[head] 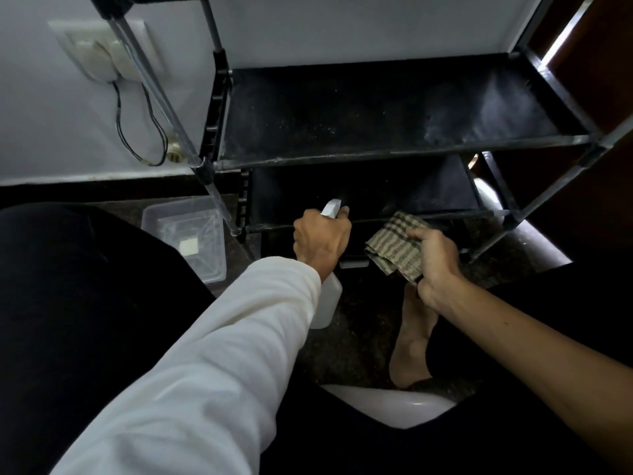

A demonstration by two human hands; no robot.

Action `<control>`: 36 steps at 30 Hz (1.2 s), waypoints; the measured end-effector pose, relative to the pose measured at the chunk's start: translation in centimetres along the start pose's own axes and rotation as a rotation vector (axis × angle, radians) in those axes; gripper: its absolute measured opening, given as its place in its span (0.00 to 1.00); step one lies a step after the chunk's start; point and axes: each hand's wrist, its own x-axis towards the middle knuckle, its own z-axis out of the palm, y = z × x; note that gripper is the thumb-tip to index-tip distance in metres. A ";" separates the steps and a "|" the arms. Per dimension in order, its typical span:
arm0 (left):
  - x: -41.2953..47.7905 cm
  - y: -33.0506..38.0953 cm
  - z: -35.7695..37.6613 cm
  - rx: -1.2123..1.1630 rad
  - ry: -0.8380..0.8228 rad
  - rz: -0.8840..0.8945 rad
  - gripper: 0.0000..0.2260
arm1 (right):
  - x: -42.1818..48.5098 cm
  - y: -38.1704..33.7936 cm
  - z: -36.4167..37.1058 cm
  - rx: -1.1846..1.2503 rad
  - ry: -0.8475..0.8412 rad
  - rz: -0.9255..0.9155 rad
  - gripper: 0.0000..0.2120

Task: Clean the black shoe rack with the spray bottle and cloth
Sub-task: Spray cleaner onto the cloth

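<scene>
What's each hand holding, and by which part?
Left hand grips the spray bottle at its neck. Right hand pinches the striped cloth by its right edge.

The shoe rack (394,111) stands against the wall (342,25), with its shelves one above the other. In front of the lower shelf (376,190), the left hand (320,240) holds the spray bottle (327,303), nozzle toward that shelf and the bottle's body hanging below the hand. Just to its right, the right hand (436,265) holds the cloth (395,250) near the same shelf's front rail. A container (191,238) sits on the floor (342,354) just left of the rack, beside its corner post. Above and behind the container, a socket plate (102,53) is on the wall, and cables (154,132) hang from it. A foot (412,341) rests on the floor below the right hand, in front of the rack.
</scene>
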 end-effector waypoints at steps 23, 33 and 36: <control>-4.5 4.9 6.7 0.031 -0.137 0.116 0.19 | 0.5 -0.3 -5.9 0.169 0.097 0.006 0.14; -6.2 6.4 9.6 0.026 -0.231 0.194 0.14 | 0.8 -0.8 -8.4 0.258 0.138 0.011 0.07; -6.2 6.7 10.0 0.038 -0.209 0.165 0.12 | 0.7 -0.9 -8.7 0.284 0.147 0.019 0.06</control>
